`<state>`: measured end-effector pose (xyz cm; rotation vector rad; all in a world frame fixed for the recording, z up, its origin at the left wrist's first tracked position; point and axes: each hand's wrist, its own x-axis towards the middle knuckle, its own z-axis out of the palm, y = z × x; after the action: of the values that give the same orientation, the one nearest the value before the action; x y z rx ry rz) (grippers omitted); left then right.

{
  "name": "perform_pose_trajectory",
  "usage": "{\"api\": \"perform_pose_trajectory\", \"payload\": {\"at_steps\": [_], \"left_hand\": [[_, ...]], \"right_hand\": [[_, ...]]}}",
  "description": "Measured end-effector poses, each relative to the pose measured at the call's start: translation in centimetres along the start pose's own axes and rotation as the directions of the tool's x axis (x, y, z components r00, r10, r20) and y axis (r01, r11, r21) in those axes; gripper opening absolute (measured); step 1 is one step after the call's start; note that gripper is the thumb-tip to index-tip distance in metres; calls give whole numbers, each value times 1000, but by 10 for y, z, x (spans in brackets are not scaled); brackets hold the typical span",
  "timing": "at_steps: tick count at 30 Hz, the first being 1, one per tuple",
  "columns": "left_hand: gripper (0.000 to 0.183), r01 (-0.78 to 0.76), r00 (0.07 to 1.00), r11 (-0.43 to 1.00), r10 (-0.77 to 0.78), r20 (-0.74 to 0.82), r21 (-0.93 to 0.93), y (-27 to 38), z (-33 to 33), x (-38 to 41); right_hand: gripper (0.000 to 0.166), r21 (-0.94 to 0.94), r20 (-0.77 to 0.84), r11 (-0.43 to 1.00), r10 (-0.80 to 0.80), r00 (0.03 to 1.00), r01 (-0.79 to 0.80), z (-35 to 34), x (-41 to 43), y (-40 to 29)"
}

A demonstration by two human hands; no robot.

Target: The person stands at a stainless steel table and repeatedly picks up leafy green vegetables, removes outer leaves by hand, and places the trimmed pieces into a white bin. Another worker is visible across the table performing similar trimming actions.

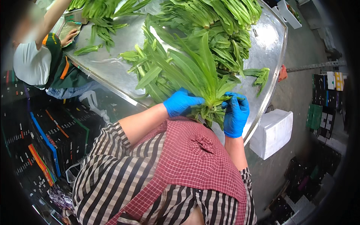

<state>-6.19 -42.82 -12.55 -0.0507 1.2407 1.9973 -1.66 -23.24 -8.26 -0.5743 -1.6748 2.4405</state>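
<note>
My left hand [182, 102], in a blue glove, grips the base of a leafy green head of long-leaf lettuce [206, 73]. The leaves fan out away from me over the metal table [123, 81]. On the other side of the stem, my gloved right hand [236, 112] pinches a narrow leaf [234, 98] between thumb and fingers. Loose leaves [213, 115] hang or lie below the head, close to my apron; what supports them is hidden. Behind the head lies a pile of similar greens [152, 76].
Bundled greens [242, 14] are heaped at the table's far side. A single leafy piece [260, 76] lies near the right edge. A white foam box [271, 133] stands right of the table. Another person [33, 64] is at the left edge; black crates [67, 132] are stacked behind.
</note>
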Motion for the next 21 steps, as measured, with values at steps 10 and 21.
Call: {"api": "perform_pose_trajectory", "payload": {"at_steps": [10,21], "left_hand": [[41,35,999,991,-39,-26,-131,3,0,-2],[34,-50,993,966,21,-115,-254,-10,-5,4]], "right_hand": [[13,103,15,994,22,1000,-24,-3,-6,-3],[13,344,-84,939,26,996,4,-35,-10,-1]]}}
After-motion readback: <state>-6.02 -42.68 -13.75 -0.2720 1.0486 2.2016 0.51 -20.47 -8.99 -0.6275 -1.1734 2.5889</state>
